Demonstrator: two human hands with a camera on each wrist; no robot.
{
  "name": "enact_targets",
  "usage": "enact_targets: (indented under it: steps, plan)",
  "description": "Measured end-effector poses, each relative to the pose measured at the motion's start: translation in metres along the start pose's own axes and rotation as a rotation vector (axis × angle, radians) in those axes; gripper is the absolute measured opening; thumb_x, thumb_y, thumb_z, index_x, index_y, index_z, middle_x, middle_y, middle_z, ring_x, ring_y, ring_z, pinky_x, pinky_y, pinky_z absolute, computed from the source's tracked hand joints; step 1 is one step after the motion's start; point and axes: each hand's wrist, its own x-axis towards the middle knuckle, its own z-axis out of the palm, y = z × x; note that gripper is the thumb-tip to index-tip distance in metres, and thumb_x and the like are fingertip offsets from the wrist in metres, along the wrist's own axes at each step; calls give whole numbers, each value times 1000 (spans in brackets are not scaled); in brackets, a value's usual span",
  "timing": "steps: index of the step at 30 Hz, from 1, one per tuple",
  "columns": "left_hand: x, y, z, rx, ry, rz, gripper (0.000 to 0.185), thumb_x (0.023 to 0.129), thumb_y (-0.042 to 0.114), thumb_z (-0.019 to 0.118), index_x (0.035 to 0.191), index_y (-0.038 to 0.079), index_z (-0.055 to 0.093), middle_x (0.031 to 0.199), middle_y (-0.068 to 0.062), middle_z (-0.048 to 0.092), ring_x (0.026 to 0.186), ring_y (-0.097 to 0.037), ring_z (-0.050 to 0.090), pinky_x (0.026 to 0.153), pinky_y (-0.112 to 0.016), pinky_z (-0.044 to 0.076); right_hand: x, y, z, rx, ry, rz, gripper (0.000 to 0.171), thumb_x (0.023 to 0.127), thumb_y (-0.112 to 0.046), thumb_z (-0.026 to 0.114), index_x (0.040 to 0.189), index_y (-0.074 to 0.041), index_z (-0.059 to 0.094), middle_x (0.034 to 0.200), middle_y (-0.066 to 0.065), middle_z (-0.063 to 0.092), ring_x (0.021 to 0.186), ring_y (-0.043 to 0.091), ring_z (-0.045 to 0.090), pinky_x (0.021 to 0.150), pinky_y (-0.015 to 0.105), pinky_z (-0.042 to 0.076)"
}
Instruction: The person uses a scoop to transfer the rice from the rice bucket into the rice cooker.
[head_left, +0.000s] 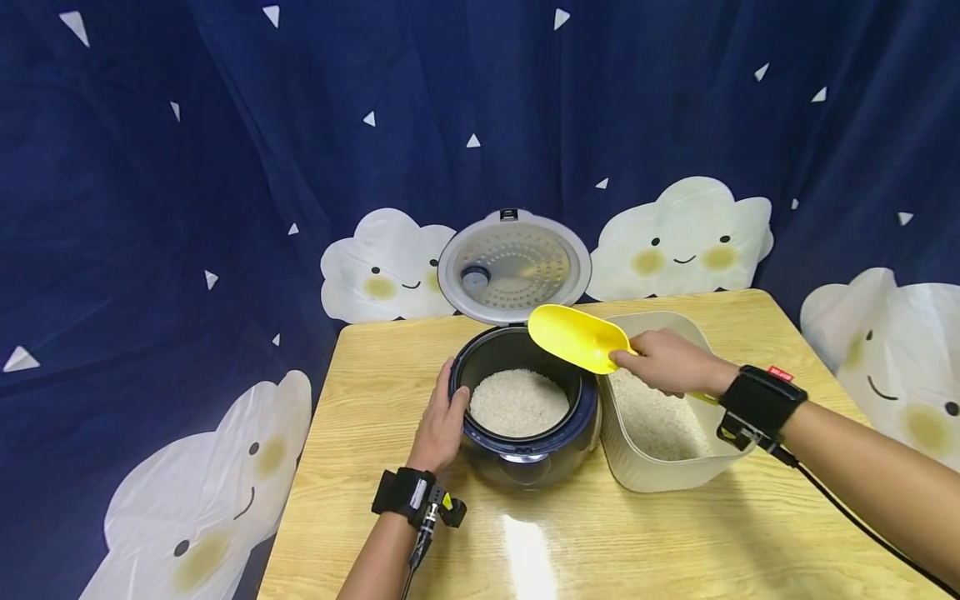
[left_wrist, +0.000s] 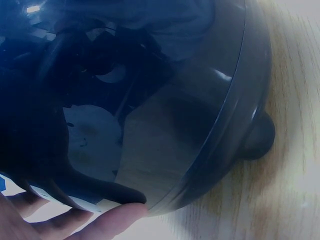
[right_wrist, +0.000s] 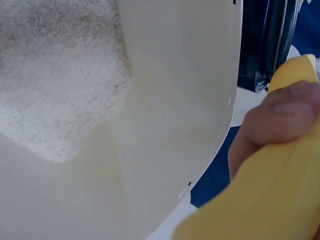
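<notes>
A dark blue rice cooker stands mid-table with its lid raised and white rice in the pot. My left hand rests against the cooker's left side, fingers straight along the wall; the left wrist view shows fingertips against the glossy body. My right hand grips a yellow scoop, held over the gap between the cooker and a beige bin of rice. The right wrist view shows a finger on the scoop above the bin's inner wall.
The wooden table has a left edge near my left arm and a bright glare spot at the front. A dark blue curtain with white clouds hangs behind and around the table.
</notes>
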Motion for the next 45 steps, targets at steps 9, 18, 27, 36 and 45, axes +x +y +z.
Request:
enact_targets:
  steps: [9, 18, 27, 36, 45]
  plan:
    - [0, -1, -2, -2, -3, -3, 58, 110, 45, 37, 162, 49, 13, 173, 6, 25, 161, -27, 26, 129, -59, 25, -14, 23, -15, 60, -43, 34, 33, 106, -35, 53, 91, -8, 65, 54, -5, 44, 41, 14, 42, 41, 27, 37]
    - [0, -4, -5, -7, -7, -16, 58, 110, 46, 37, 161, 52, 12, 173, 7, 25, 161, -26, 26, 129, -60, 24, -25, 44, -22, 46, -63, 60, 36, 106, -37, 53, 85, -9, 62, 52, -5, 42, 40, 13, 40, 41, 27, 36]
    - [0, -4, -5, -10, -18, -23, 58, 110, 46, 37, 161, 52, 12, 173, 6, 24, 161, -27, 26, 129, -60, 24, -33, 73, -30, -48, -81, 88, 39, 105, -38, 54, 104, -1, 67, 55, -5, 44, 39, 13, 41, 40, 27, 38]
    - [0, -1, -5, -16, -19, -23, 58, 110, 45, 37, 161, 53, 12, 174, 6, 24, 161, -28, 26, 129, -60, 24, -27, 81, -18, -489, 98, -77, 35, 97, -30, 63, 65, -20, 54, 60, -7, 41, 54, 11, 42, 53, 27, 30]
    - [0, 1, 0, -13, -17, -11, 58, 110, 44, 37, 162, 50, 13, 173, 6, 25, 161, -27, 27, 129, -59, 25, -14, 72, 0, -695, 232, -154, 31, 91, -26, 74, 70, -12, 56, 58, -3, 43, 49, 16, 43, 45, 34, 40]
